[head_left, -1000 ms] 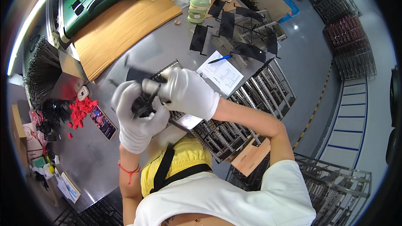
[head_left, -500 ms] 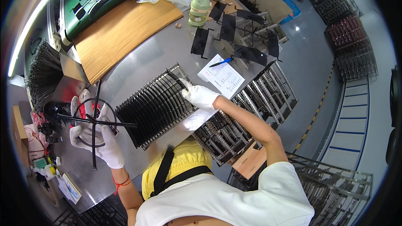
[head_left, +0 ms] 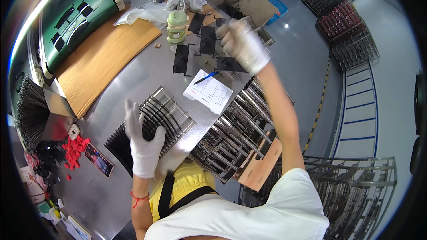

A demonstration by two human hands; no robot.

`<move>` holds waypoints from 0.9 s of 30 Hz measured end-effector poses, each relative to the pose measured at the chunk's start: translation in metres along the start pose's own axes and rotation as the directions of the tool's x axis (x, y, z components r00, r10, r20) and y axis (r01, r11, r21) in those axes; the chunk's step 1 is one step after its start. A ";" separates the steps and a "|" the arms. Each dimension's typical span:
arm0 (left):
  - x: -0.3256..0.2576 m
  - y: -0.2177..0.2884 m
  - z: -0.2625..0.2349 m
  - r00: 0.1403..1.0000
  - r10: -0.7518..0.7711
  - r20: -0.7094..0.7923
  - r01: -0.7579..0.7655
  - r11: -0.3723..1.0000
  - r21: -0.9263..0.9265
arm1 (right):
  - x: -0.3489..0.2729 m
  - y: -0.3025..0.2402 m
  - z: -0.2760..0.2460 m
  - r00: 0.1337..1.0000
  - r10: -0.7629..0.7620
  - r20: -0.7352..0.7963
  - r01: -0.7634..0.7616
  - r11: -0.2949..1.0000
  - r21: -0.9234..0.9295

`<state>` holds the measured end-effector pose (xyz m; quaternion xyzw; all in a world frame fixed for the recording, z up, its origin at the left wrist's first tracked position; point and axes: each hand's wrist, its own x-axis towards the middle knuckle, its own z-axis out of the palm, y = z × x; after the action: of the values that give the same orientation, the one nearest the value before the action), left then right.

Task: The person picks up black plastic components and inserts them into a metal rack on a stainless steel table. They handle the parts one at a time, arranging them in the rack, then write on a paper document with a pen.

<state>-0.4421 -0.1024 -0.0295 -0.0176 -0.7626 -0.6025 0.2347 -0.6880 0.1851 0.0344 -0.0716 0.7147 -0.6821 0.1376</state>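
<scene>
My left hand [head_left: 144,146], in a white glove, is over a wire rack [head_left: 182,122] of curved black plates [head_left: 153,115]. Its fingers are apart, and nothing shows gripped in them. Part of the rack lies hidden beneath the glove. Smeared by motion, my gloved right hand [head_left: 244,46] is above the far right part of the table. Black flat panels [head_left: 207,40] with bent wire ends lie beside it. Whether that hand holds anything is not clear.
A paper sheet [head_left: 213,95] with a blue pen [head_left: 205,78] lies right of the rack. Farther back are a green container [head_left: 177,26] and cardboard [head_left: 106,62]. Small red pieces [head_left: 74,153] and a phone [head_left: 98,160] lie left. Metal racks [head_left: 227,140] stand at the table's right edge.
The black cross-shaped frame with a ring is gone from my left hand, which has moved right onto the rack. My right hand has left the rack for the far right. The view has shifted.
</scene>
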 end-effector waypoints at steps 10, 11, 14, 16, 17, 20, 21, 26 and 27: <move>0.003 -0.044 0.003 0.813 -0.256 0.523 -0.290 0.600 0.746 | 0.059 0.141 -0.185 0.711 0.011 -0.703 -0.588 0.557 -0.587; 0.001 -0.047 0.001 0.820 -0.238 0.520 -0.298 0.598 0.744 | 0.059 0.139 -0.181 0.716 -0.062 -0.696 -0.531 0.599 -0.600; -0.002 -0.052 0.005 0.813 -0.033 0.582 -0.433 0.633 0.642 | 0.064 0.115 -0.168 0.754 -0.060 -0.654 -0.583 0.398 -0.708; 0.004 -0.051 0.008 0.758 -0.045 0.651 -0.473 0.649 0.596 | 0.062 0.091 -0.160 0.784 -0.086 -0.615 -0.450 0.604 -0.658; 0.008 -0.050 0.007 0.785 -0.098 0.612 -0.392 0.687 0.612 | 0.059 0.079 -0.154 0.802 -0.099 -0.590 -0.373 0.687 -0.623; 0.027 -0.041 -0.007 0.893 -0.157 0.421 -0.114 0.827 0.550 | 0.036 0.041 -0.123 0.805 -0.129 -0.579 -0.200 0.860 -0.470; 0.032 -0.037 -0.011 0.940 -0.121 0.320 -0.010 0.925 0.380 | 0.025 0.027 -0.107 0.850 -0.075 -0.522 -0.203 0.867 -0.455; 0.050 -0.017 0.004 0.968 -0.189 0.163 0.248 0.646 -0.722 | -0.040 -0.001 0.061 0.997 -0.015 -0.072 -0.008 0.953 -0.304; 0.052 -0.015 0.010 0.980 -0.133 0.147 0.198 0.588 -0.785 | -0.051 0.000 0.100 0.995 0.092 0.032 -0.076 0.940 -0.332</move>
<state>-0.4961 -0.1106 -0.0245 -0.0710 -0.4212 -0.8965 0.1174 -0.6101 0.1044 0.0358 -0.0792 0.8178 -0.5441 0.1696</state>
